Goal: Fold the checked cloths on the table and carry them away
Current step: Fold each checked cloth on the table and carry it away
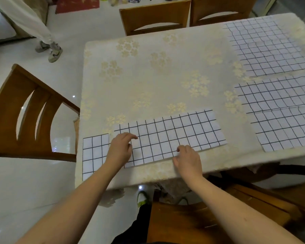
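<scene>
Folded cloth [169, 136] near edge; small cloth [93, 154] left; flat cloths [271, 81] right.

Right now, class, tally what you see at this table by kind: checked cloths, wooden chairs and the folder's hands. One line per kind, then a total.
White cloths with black checks: 4
Brown wooden chairs: 4
Bare hands on the nearest cloth: 2, left hand, right hand
Total: 10

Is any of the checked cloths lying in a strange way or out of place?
Yes. The small folded cloth at the table's near left corner hangs partly over the edge. The strip under both hands lies askew.
</scene>
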The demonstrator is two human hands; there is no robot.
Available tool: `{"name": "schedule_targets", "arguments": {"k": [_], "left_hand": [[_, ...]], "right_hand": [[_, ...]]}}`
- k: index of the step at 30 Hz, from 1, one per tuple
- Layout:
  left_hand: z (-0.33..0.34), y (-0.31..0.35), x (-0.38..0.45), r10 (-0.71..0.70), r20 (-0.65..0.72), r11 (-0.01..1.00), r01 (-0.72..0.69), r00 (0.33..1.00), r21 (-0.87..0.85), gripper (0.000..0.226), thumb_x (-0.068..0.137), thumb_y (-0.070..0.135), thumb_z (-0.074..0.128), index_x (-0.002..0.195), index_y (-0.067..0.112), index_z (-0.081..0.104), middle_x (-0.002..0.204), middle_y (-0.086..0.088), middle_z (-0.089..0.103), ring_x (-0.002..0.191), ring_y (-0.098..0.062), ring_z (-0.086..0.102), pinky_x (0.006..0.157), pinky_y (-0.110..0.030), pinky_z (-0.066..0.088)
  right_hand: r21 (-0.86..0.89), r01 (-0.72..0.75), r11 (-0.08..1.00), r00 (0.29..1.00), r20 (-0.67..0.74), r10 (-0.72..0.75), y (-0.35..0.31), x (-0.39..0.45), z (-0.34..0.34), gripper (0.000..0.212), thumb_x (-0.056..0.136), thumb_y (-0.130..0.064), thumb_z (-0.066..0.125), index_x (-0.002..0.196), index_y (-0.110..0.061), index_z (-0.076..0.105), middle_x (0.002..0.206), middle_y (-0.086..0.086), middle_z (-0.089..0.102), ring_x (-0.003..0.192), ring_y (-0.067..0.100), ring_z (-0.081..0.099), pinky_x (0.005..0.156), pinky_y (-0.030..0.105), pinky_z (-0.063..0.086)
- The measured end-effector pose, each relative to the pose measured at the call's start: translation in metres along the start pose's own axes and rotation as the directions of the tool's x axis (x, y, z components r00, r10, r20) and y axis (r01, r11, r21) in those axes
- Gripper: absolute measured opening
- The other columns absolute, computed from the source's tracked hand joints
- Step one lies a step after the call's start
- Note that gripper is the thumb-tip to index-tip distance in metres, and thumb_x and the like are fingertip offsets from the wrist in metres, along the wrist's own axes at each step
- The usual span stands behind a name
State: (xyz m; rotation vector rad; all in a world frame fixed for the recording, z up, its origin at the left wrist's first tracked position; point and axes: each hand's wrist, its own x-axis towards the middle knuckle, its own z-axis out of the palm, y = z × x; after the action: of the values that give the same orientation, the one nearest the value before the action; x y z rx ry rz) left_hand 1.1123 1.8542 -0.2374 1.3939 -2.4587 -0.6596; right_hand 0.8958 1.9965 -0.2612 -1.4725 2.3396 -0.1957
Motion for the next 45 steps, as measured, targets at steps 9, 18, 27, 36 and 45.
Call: {"name": "schedule_targets", "arguments": {"k": [9, 18, 27, 36, 45], "left_hand": [[0.034, 0.04, 0.106, 0.011, 0.374, 0.999, 0.004, 0.927, -0.038, 0.035, 0.099, 0.021, 0.049, 0.133, 0.014, 0.053, 0.125, -0.008, 0.058, 0.108, -0.025, 0.058, 0.089, -0.032, 0.043], [0.069, 0.047, 0.169, -0.109, 0.498, 0.991, 0.055, 0.86, 0.122, 0.027, 0.096, 0.03, 0.055, 0.112, 0.008, 0.059, 0.12, -0.016, 0.047, 0.085, -0.03, 0.056, 0.076, -0.033, 0.046], [0.065, 0.056, 0.17, -0.111, 0.513, 0.992, 0.062, 0.851, 0.112, 0.019, 0.09, 0.032, 0.061, 0.077, 0.017, 0.061, 0.102, -0.01, 0.059, 0.081, -0.028, 0.061, 0.074, -0.034, 0.053], [0.018, 0.054, 0.157, -0.048, 0.448, 0.941, 0.19, 0.893, -0.279, 0.014, 0.092, 0.025, 0.063, 0.106, 0.021, 0.062, 0.083, 0.002, 0.064, 0.059, -0.012, 0.051, 0.052, -0.023, 0.038], [-0.038, 0.057, 0.156, -0.021, 0.287, 0.81, 0.185, 0.958, -0.557, 0.024, 0.094, 0.018, 0.058, 0.116, 0.022, 0.068, 0.081, 0.005, 0.061, 0.061, -0.011, 0.046, 0.057, -0.021, 0.041]], "right_hand": [[0.753, -0.561, 0.343, 0.784, 0.349, 0.514, -0.026, -0.02, 0.005, 0.03, 0.096, -0.027, 0.056, 0.122, -0.011, 0.058, 0.107, 0.005, 0.066, 0.071, 0.009, 0.064, 0.056, 0.015, 0.043], [0.732, -0.516, -0.445, 0.482, 0.678, 0.555, -0.048, -0.003, 0.015, 0.012, 0.093, -0.016, 0.06, 0.093, -0.006, 0.065, 0.08, 0.005, 0.069, 0.058, 0.013, 0.064, 0.042, 0.021, 0.042], [0.735, -0.467, -0.491, 0.498, 0.678, 0.541, -0.051, -0.004, 0.013, 0.007, 0.096, -0.018, 0.057, 0.093, -0.012, 0.059, 0.077, 0.004, 0.068, 0.059, 0.014, 0.064, 0.042, 0.022, 0.041], [0.787, -0.415, -0.456, 0.583, 0.615, 0.53, -0.042, -0.012, -0.017, 0.015, 0.095, -0.022, 0.06, 0.096, -0.009, 0.065, 0.081, 0.001, 0.071, 0.06, 0.008, 0.066, 0.051, 0.021, 0.049], [0.91, -0.32, -0.262, 0.735, 0.413, 0.538, -0.039, 0.019, -0.08, 0.022, 0.095, -0.028, 0.06, 0.096, -0.007, 0.065, 0.079, 0.005, 0.068, 0.056, 0.008, 0.065, 0.047, 0.02, 0.049]]}}
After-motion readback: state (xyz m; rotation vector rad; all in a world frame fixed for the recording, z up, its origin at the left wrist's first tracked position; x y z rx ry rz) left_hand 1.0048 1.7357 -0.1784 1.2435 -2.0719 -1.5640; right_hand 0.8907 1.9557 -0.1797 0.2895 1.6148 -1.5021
